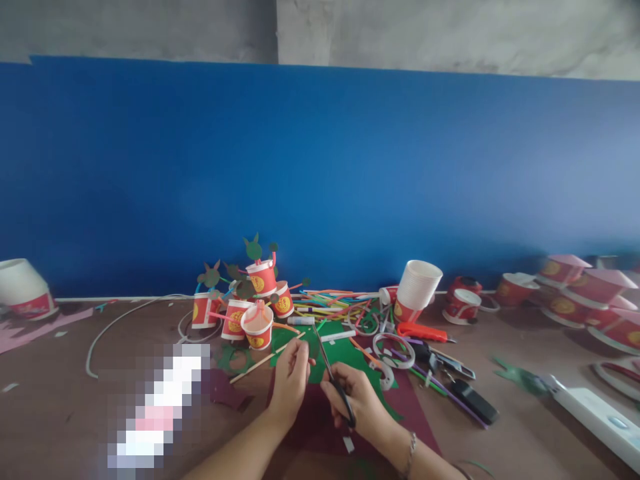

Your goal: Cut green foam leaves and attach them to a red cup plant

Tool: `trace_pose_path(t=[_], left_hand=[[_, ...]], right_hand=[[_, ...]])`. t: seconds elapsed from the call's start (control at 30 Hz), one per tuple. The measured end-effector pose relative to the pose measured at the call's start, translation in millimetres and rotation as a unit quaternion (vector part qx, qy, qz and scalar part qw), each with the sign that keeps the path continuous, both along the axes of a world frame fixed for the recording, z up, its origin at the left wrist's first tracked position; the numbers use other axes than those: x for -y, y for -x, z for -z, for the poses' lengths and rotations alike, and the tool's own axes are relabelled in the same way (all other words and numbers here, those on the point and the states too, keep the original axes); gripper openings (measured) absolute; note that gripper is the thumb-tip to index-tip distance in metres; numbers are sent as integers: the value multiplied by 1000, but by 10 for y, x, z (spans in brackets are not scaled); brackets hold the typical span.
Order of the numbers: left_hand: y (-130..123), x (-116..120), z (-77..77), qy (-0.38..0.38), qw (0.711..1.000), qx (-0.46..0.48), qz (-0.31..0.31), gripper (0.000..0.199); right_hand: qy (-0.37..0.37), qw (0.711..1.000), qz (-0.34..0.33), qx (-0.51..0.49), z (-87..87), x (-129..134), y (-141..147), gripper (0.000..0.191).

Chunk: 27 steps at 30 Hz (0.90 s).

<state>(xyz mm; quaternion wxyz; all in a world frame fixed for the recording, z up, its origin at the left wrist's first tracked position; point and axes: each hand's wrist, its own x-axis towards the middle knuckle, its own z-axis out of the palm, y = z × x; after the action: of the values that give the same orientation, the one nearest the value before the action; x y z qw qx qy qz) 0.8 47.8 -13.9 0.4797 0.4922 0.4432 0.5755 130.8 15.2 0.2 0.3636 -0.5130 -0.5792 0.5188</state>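
Bare forearms (245, 447) reach in from six o'clock, a chain bracelet (411, 453) circling the right wrist. Fingers of the left hand (291, 373) are pinched closed on a small green paper piece (313, 340); those of the right hand (357, 397) curl around the black handles of scissors (343, 397). The blades point toward twelve o'clock, just beside the piece; whether they are parted is too small to tell. Under the hands, a maroon sheet (415, 420) and a green sheet (345, 353) lie on the brown tabletop (165, 327). From the scissors, colourful straws (340, 297) lie at twelve o'clock, red-and-white cups (257, 327) with straws between ten and eleven, stacked cups (420, 283) between one and two, and a tape roll (394, 364) and an orange cutter (423, 332) at two.
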Motion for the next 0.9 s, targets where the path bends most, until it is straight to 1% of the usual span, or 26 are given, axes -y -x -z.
trace_pose_path(t=[0.23, 0.33, 0.4, 0.47, 0.53, 0.6, 0.67, 0.73, 0.8, 0.9], left_hand=[[-9, 7, -29, 3, 1000, 10, -2, 37], [-7, 12, -32, -5, 1000, 6, 2, 37], [-3, 18, -23, -21, 999, -17, 19, 37], [-1, 29, -16, -43, 996, -52, 52, 36], [-3, 40, -15, -63, 991, -82, 87, 36], [-11, 46, -21, -70, 988, -92, 106, 35], [-22, 41, -23, -58, 988, -87, 113, 32], [-34, 26, -13, -34, 988, -76, 131, 26], [-46, 7, 11, -13, 987, -67, 148, 25], [-52, -19, 45, 9, 990, -48, 135, 26]], right_hand=[[13, 1000, 3, -1, 13, -2, -3, 32], [11, 999, 22, -40, 23, -11, -13, 36], [-3, 994, 47, -94, 30, -26, -30, 38], [-17, 986, 79, -145, 37, -45, -52, 38], [-20, 980, 105, -169, 42, -65, -73, 39], [-12, 978, 121, -167, 41, -82, -87, 41], [-10, 977, 133, -163, 33, -93, -92, 42], [-21, 973, 152, -170, 20, -95, -93, 42], [-35, 969, 167, -179, 7, -91, -93, 40], [-46, 971, 158, -173, 6, -86, -92, 39]])
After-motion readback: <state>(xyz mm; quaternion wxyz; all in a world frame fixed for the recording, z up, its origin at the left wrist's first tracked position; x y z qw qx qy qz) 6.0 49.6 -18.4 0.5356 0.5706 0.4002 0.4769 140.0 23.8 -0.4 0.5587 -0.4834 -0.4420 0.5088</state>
